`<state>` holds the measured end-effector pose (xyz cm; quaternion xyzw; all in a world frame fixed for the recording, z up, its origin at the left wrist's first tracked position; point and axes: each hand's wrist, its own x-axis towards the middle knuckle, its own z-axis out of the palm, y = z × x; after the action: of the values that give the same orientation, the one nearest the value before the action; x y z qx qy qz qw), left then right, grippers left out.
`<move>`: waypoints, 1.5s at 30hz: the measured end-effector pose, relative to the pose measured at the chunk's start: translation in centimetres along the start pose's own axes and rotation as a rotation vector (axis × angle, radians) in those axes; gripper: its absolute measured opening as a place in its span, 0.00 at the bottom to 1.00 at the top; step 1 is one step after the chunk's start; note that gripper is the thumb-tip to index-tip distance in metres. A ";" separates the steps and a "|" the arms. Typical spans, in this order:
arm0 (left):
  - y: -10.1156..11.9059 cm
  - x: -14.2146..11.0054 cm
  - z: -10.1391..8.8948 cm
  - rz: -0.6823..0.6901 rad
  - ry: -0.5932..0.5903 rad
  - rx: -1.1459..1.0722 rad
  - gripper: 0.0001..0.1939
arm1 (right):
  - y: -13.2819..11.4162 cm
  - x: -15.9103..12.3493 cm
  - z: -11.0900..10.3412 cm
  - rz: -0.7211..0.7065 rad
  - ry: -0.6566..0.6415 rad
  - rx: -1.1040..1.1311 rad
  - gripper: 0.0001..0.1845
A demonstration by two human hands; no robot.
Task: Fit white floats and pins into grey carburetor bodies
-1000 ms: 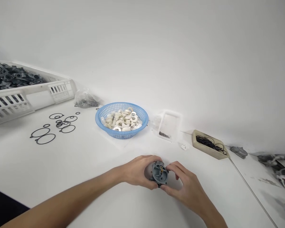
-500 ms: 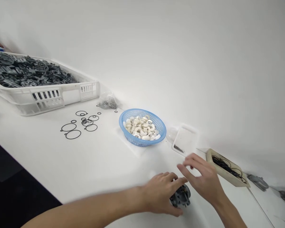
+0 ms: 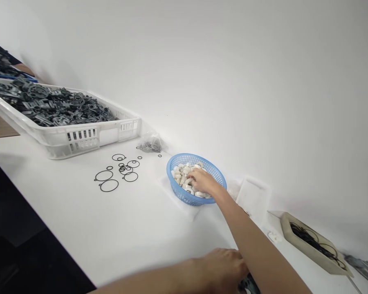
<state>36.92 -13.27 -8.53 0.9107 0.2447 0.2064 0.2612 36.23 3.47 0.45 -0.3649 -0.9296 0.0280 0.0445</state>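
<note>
The blue basket (image 3: 184, 197) contains white parts (image 3: 179, 174), with the right hand (image 3: 203, 181) among them, fingers curled; whether they pinch one cannot be told. The white crate (image 3: 108, 136) is heaped with dark metal parts (image 3: 58, 108), the beige box (image 3: 303, 250) contains black loops (image 3: 309, 239), and black rings (image 3: 122, 168) lie loose on the table (image 3: 147, 228) near a clear bag (image 3: 151, 143) of small pieces. From here, the right forearm (image 3: 248, 232) partly blocks the white tray (image 3: 256, 194) and the grey metal body (image 3: 248, 284) under the left hand (image 3: 225, 263), whose grip I cannot determine.
</note>
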 end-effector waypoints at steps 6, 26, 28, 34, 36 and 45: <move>0.6 -0.2 -0.4 0.004 0.049 -0.067 0.36 | 0.1 -0.7 -1.6 0.056 0.073 0.181 0.09; 1.2 -0.7 -0.1 -0.075 0.084 -0.049 0.39 | 0.1 -23.8 -8.4 0.118 0.204 0.865 0.08; 1.2 -0.7 -0.2 -0.098 0.077 -0.067 0.39 | 1.1 -24.9 -7.8 0.191 0.157 0.781 0.08; 1.7 -0.3 -0.8 -0.163 0.083 -0.168 0.26 | 3.7 -27.0 -5.0 0.267 -0.088 0.663 0.15; 1.9 -0.1 -1.0 -0.171 0.086 -0.211 0.20 | 4.0 -27.3 -4.2 0.250 -0.114 0.666 0.16; 1.3 0.0 -0.9 -0.251 0.102 -0.365 0.21 | 3.9 -28.0 -3.6 0.235 -0.132 0.707 0.15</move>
<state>36.94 -13.91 -7.10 0.7991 0.3276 0.2589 0.4325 59.70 -12.65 1.95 -0.4288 -0.8152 0.3753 0.1041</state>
